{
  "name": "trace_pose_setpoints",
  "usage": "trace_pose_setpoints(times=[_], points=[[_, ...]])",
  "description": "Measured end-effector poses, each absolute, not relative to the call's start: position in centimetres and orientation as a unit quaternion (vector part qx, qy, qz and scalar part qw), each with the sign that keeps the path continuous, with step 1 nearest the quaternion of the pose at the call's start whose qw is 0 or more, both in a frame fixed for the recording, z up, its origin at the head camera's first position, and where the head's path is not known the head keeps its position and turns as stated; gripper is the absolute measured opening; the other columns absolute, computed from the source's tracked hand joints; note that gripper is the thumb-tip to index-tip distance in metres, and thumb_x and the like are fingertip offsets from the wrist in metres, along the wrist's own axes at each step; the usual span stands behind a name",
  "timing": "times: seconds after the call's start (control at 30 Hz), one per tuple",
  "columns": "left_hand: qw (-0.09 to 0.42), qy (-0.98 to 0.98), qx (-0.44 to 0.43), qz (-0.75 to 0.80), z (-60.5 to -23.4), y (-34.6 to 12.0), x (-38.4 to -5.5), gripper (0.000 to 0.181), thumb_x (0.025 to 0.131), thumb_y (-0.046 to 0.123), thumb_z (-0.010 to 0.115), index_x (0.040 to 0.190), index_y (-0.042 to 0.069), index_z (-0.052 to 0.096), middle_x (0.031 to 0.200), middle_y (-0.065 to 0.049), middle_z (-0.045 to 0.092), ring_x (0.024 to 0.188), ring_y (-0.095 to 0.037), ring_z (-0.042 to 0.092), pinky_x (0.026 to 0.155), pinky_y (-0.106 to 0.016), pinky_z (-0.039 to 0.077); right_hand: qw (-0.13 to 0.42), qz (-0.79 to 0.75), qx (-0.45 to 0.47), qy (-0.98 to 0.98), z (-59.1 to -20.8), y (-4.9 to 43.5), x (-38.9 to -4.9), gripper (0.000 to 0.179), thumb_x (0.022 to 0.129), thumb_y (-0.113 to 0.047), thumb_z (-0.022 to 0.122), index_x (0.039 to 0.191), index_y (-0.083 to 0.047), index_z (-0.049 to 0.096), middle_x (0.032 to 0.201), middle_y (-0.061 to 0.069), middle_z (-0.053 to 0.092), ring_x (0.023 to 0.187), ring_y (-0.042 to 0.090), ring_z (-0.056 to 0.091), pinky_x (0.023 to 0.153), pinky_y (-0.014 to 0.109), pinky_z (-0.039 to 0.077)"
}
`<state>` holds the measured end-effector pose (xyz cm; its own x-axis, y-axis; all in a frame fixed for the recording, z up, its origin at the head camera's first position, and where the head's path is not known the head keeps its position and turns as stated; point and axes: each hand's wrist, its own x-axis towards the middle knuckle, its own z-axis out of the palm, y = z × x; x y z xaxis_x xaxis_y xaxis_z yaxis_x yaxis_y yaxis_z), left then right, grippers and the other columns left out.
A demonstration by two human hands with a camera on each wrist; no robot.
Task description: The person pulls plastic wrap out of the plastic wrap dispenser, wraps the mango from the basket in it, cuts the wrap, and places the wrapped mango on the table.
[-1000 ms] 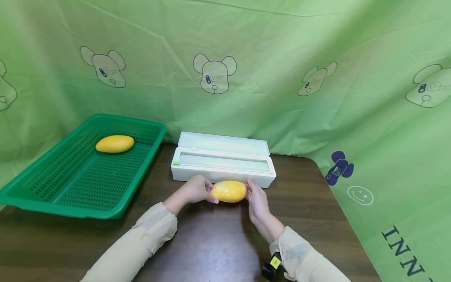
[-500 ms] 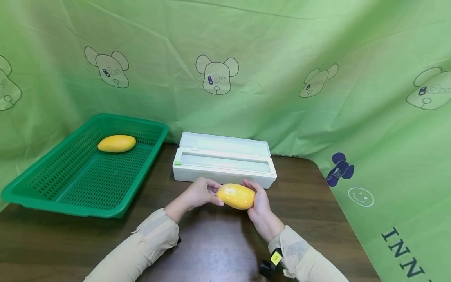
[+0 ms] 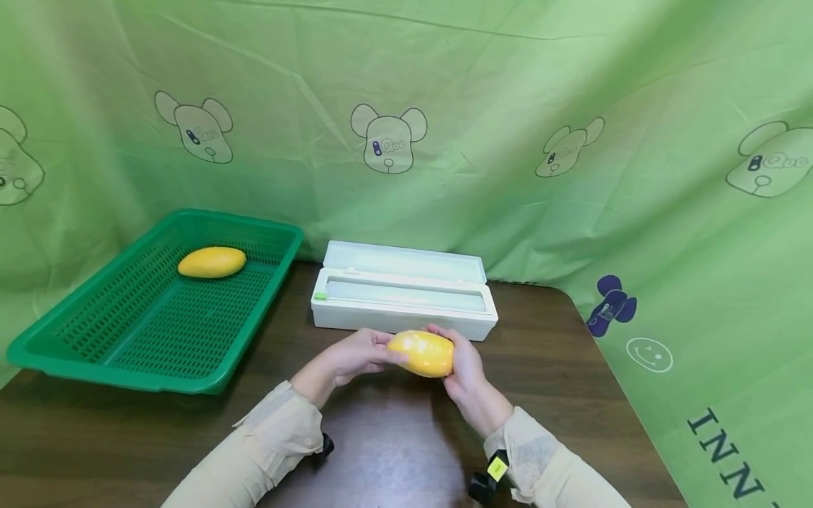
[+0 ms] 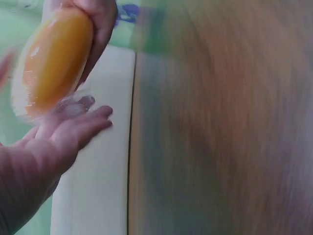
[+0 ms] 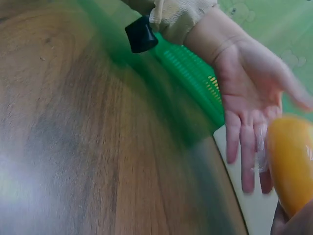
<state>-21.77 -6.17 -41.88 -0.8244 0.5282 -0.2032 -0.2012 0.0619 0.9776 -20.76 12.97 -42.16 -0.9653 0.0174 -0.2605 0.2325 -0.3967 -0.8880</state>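
A yellow mango (image 3: 422,354) in shiny clear film is raised in front of the white box. My right hand (image 3: 468,372) grips its right end. At the other end is my left hand (image 3: 362,355), palm toward the fruit, its fingers nearly straight at the film. The right wrist view shows a bunched tail of clear film (image 5: 261,147) against those fingers, beside the mango (image 5: 292,161). From the left wrist, the left hand (image 4: 56,144) appears just below the wrapped end, with the thumb lifted away from the fruit.
A long white film box (image 3: 400,317), lid (image 3: 406,259) raised, lies behind the hands. Farther left stands a green slotted basket (image 3: 254,339) with a second mango (image 3: 212,262) inside. A green printed curtain (image 3: 483,204) hangs along the back and right of the brown table (image 3: 394,451).
The mango moved right and toward me, then slightly back left. My right hand took a fuller hold on its right end, while the left fingers straightened from their earlier curled pose.
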Motion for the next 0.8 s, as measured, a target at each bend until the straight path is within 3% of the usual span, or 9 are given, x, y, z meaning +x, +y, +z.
trace_pose_setpoints(times=[0.17,0.33,0.47,0.63,0.7,0.8], points=[[0.274,0.599,0.086,0.747,-41.4,-5.2,-21.1,0.056,0.109,0.037,0.044,0.140,-0.009,0.051,0.120,-0.012,0.060,0.103,-0.018,0.060,0.098,-0.040,0.051,0.065,-0.828,0.081,0.551,-41.5,11.7,-20.1,0.042,0.105,-0.014,0.046,0.134,0.014,0.053,0.110,0.006,0.073,0.105,0.019,0.063,0.092,0.032,0.048],[0.280,0.542,0.064,0.790,-41.1,-5.0,-21.0,0.054,0.107,0.031,0.044,0.144,-0.009,0.043,0.123,-0.012,0.058,0.101,-0.017,0.063,0.092,-0.036,0.055,0.078,-0.833,0.069,0.543,-40.9,11.7,-19.7,0.044,0.106,-0.014,0.042,0.141,0.012,0.049,0.118,0.008,0.071,0.114,0.021,0.060,0.097,0.034,0.045],[0.308,0.515,0.064,0.798,-41.3,-5.2,-21.0,0.053,0.103,0.029,0.043,0.143,-0.007,0.039,0.123,-0.014,0.057,0.101,-0.021,0.065,0.094,-0.045,0.055,0.111,-0.840,0.047,0.529,-40.4,12.0,-19.3,0.048,0.106,-0.013,0.037,0.149,0.009,0.042,0.131,0.015,0.065,0.124,0.023,0.056,0.105,0.037,0.040],[0.350,0.486,0.074,0.798,-41.5,-5.4,-20.8,0.056,0.102,0.031,0.038,0.145,-0.005,0.034,0.127,-0.019,0.052,0.105,-0.030,0.064,0.095,-0.060,0.050,0.150,-0.845,0.022,0.512,-40.2,12.1,-19.0,0.050,0.107,-0.013,0.033,0.152,0.007,0.039,0.151,0.022,0.048,0.134,0.026,0.050,0.113,0.039,0.038],[0.362,0.476,0.082,0.797,-41.6,-5.5,-20.7,0.056,0.104,0.033,0.036,0.146,-0.003,0.034,0.127,-0.019,0.052,0.106,-0.031,0.064,0.094,-0.060,0.051,0.153,-0.846,0.021,0.511,-40.2,12.1,-18.9,0.050,0.106,-0.011,0.032,0.151,0.007,0.040,0.149,0.022,0.050,0.133,0.025,0.052,0.111,0.037,0.040],[0.380,0.459,0.101,0.796,-41.8,-5.6,-20.7,0.055,0.106,0.034,0.035,0.147,-0.003,0.034,0.127,-0.017,0.053,0.108,-0.030,0.064,0.095,-0.059,0.050,0.142,-0.844,0.033,0.516,-40.3,12.0,-18.8,0.049,0.102,-0.007,0.032,0.146,0.010,0.045,0.132,0.017,0.064,0.121,0.022,0.060,0.102,0.034,0.047]])
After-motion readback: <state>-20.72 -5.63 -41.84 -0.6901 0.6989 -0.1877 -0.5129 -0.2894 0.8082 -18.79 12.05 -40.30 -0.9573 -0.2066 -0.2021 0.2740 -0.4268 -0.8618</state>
